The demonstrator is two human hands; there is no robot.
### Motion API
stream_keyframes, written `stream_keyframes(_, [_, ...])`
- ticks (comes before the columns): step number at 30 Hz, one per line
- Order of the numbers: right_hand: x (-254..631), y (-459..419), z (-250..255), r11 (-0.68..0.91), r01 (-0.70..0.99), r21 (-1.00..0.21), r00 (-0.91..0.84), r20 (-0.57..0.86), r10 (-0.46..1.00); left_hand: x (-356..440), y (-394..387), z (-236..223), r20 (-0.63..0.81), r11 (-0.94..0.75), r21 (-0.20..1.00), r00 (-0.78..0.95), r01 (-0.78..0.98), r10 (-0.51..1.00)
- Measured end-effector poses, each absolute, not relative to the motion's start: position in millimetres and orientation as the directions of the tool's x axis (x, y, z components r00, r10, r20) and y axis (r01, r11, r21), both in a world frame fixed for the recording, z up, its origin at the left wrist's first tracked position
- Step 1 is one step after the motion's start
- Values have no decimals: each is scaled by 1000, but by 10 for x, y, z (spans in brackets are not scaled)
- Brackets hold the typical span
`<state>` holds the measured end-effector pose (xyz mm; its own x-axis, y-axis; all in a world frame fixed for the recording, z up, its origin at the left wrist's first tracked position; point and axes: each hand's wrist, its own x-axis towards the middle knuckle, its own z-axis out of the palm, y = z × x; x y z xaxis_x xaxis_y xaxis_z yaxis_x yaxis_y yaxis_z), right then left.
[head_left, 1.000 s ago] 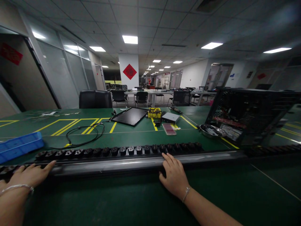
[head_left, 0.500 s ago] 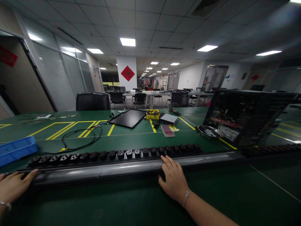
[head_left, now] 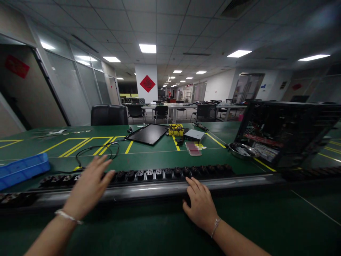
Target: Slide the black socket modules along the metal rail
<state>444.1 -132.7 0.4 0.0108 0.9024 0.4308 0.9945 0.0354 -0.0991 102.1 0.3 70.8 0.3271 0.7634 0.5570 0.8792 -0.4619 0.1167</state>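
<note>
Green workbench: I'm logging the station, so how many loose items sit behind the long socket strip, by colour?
Blue plastic bin: 1
Black flat panel: 1
Black cable loop: 1
Yellow box: 1
Grey flat box: 1
Round metal dish: 1
Open black computer case: 1
Total: 7

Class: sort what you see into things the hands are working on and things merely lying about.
In hand: left hand above socket strip; right hand on metal rail.
Lying about: blue tray, black cable, black panel, metal dish, computer case.
</note>
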Motion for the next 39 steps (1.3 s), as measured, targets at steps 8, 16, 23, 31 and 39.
stream_keyframes(8, [4430, -1323, 1, 40, 996, -81, -1, 432, 902, 2535, -978, 62, 342, -737, -8, 694, 676, 633])
stream_keyframes(16, [4438, -1327, -2, 50, 995, -82, -11, 425, 905, 2505, -887, 22, 298, -685, 3, 653, 728, 696])
stream_keyframes(23, [4634, -1312, 160, 177, 981, -85, -119, 454, 883, 2580, -900, -37, 330, -658, 27, 615, 752, 716])
stream_keyframes(31, [6427, -1384, 165, -423, 886, -189, 409, 748, 522, 2560, -917, -12, 284, -649, 5, 621, 761, 730])
stream_keyframes(39, [8019, -1864, -491, -747, 469, -471, 847, 479, 230, 2571, -897, -11, 284, -650, 15, 620, 760, 731])
